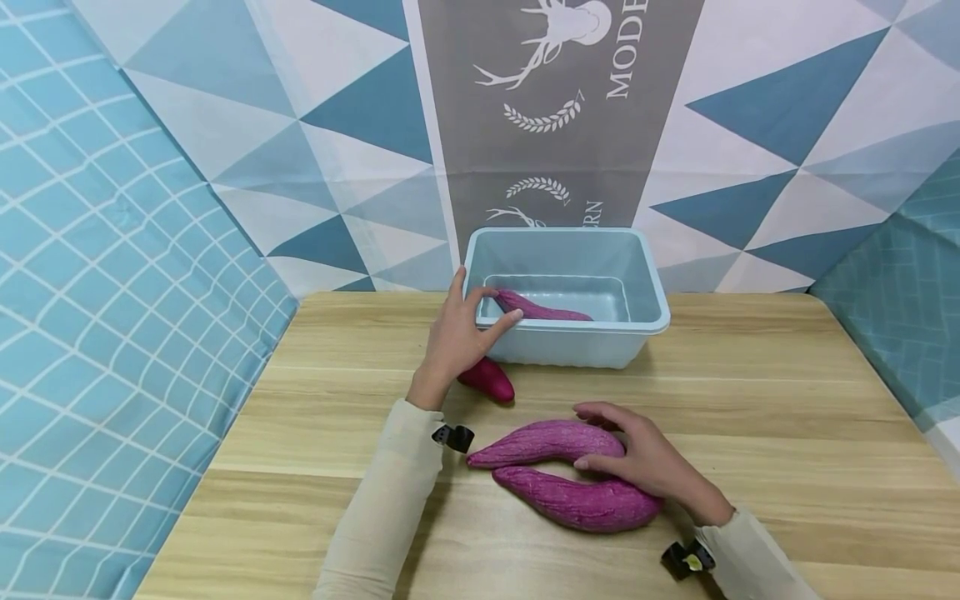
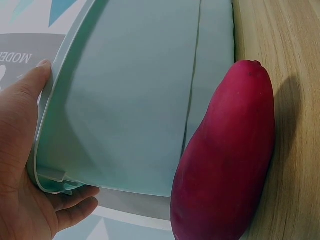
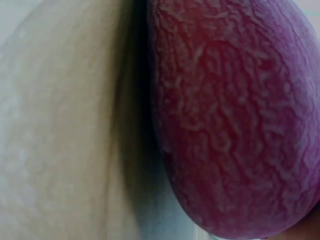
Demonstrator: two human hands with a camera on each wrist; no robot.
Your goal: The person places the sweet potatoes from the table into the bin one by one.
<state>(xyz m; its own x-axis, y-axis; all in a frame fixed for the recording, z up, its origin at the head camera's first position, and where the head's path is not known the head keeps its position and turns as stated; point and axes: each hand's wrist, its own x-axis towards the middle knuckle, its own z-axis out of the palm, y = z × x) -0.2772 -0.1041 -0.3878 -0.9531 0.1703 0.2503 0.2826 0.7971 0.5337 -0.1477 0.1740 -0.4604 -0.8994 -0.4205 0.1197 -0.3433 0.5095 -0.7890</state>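
My left hand (image 1: 459, 333) grips the front left corner of a light blue plastic bin (image 1: 570, 346), its thumb on the front rim. Inside the bin lies a wrinkled purple sweet potato (image 1: 543, 312), one end close to my fingers. A smooth, redder sweet potato (image 2: 225, 155) lies on the table against the bin's front, partly hidden by my left wrist in the head view. Nearer to me, my right hand (image 1: 648, 454) holds the far one of two curved purple sweet potatoes (image 1: 547, 440), thumb on its near side. The near sweet potato (image 1: 577, 500) lies beneath the hand.
The wood-grain table (image 1: 787, 417) carries everything. Behind the bin stands a patterned cloth backdrop (image 1: 337, 167), and blue checked cloth (image 1: 112, 333) hangs along the left side. Each wrist wears a small black device (image 1: 453, 437).
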